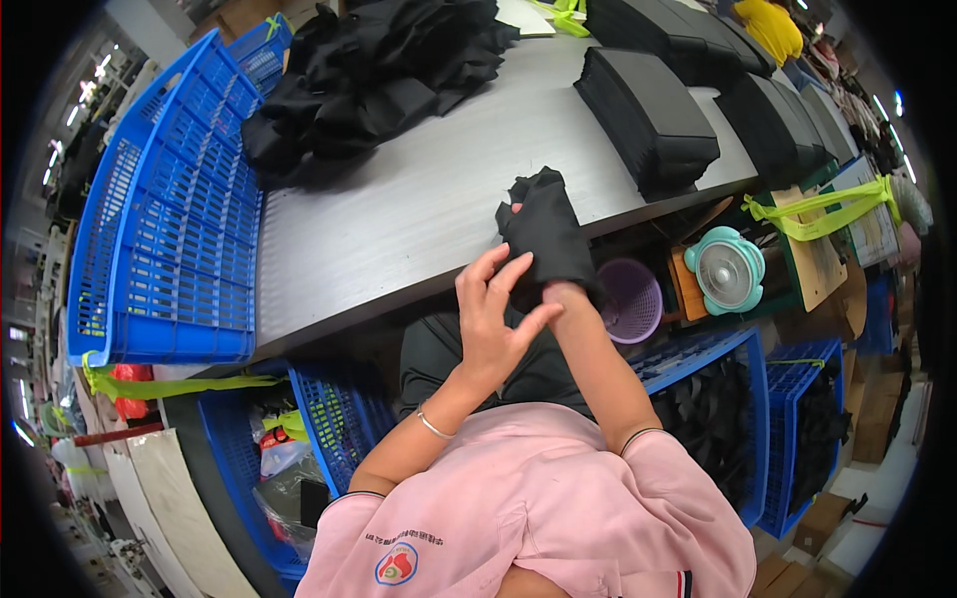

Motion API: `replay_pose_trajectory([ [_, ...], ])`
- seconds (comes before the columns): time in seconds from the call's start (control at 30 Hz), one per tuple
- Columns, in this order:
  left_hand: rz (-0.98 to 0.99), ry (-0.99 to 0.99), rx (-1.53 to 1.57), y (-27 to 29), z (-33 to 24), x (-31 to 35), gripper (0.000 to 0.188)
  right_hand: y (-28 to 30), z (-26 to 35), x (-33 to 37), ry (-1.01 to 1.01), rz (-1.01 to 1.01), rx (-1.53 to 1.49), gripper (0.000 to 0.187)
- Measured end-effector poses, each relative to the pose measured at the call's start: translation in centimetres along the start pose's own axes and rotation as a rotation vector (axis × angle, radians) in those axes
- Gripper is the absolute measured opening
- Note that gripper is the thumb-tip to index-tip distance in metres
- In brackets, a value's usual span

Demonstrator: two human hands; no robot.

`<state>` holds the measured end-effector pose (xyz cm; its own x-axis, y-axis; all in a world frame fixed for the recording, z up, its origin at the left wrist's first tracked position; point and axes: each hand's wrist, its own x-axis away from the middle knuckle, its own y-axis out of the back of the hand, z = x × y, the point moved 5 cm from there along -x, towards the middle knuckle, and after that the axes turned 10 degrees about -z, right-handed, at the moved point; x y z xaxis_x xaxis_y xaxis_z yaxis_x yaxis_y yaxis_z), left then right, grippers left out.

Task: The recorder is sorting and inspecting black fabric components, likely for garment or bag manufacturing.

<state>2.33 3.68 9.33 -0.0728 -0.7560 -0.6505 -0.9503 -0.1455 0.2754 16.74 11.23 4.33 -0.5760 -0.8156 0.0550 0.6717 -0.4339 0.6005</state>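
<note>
My right hand (517, 208) is inside a black fabric tube or pouch (553, 234), held over the table's near edge. The cloth covers it from the wrist up, and only a bit of fingertip shows at the cloth's left side. How its fingers are bent is hidden. Just left of the cloth is my left hand (488, 311), open, with fingers apart and nothing in it. Its thumb reaches toward my right wrist. A large heap of loose black fabric pieces (389, 90) lies at the far left of the grey table (329, 259).
Neat stacks of flat black pieces (648, 115) stand at the far right. A tall blue crate (179, 219) borders the table's left. Under the right edge are a purple basket (635, 304) and a teal fan (725, 269). Blue crates (763, 419) of black fabric stand beside me.
</note>
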Motion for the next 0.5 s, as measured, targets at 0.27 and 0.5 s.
replay_pose_trajectory([
  [0.27, 0.237, 0.942, 0.936, -2.5, 7.2, 1.2, 0.011, -2.5, -4.1, 3.2, 0.082, 0.182, -0.896, 0.039],
  [0.5, -0.035, 0.937, 1.016, -3.8, 8.7, -1.4, 0.016, -1.6, -2.5, 7.5, 0.488, -0.067, -0.372, 0.022],
])
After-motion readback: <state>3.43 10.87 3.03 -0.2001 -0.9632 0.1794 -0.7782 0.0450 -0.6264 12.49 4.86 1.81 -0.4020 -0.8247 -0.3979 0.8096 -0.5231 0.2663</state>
